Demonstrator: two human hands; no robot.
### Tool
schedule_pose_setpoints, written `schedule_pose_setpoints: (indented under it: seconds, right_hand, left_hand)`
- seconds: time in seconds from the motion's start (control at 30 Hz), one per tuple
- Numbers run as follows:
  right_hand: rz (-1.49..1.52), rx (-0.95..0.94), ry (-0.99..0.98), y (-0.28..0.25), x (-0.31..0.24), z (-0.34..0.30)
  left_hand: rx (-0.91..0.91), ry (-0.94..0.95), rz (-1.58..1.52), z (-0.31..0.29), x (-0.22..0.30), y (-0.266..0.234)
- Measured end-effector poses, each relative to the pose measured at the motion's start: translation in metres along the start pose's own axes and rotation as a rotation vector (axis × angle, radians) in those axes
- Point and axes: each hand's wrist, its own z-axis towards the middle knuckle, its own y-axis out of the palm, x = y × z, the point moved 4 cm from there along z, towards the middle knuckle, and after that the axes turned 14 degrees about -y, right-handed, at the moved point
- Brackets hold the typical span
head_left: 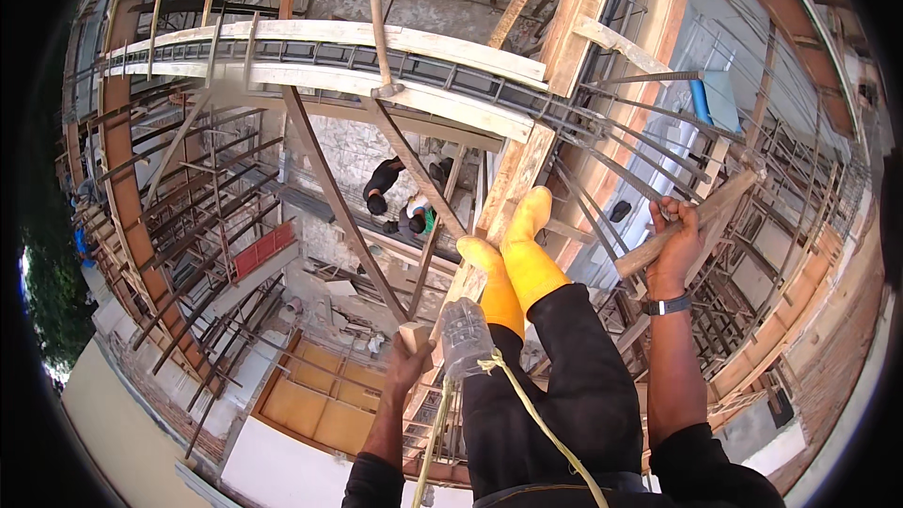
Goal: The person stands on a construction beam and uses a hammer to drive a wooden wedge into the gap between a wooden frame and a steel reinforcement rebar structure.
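My left hand is closed on a short wooden block, low beside the wooden beam. My right hand is raised at the right, its fingers curled round the thick wooden handle of a hammer. The hammer's far end looks pale against the steel bars, and its head is hard to make out. Between my arms a cut clear plastic bottle hangs on a yellow cord; its contents are unclear. Another hammer rests on the timber formwork ahead, its handle pointing away.
My yellow boots are on a narrow beam high above the floor. Formwork boards with a rebar cage cross ahead. Loose rebar ends stick out at the right. Wooden props slant below. Two people are on the level beneath.
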Motion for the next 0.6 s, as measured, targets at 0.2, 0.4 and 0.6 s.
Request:
schedule_pose_setpoints:
  seconds: [0.2, 0.4, 0.6]
  right_hand:
    - [-0.029, -0.050, -0.066, -0.006, 0.002, 0.006]
    - [-0.031, -0.056, -0.099, -0.009, 0.004, 0.014]
    - [-0.069, -0.098, -0.062, -0.004, 0.001, 0.008]
  left_hand:
    - [-0.037, 0.237, -0.149, 0.048, 0.017, -0.014]
    - [-0.459, 0.281, -0.672, 0.114, 0.043, -0.002]
    - [0.067, 0.326, -0.067, 0.226, 0.109, 0.006]
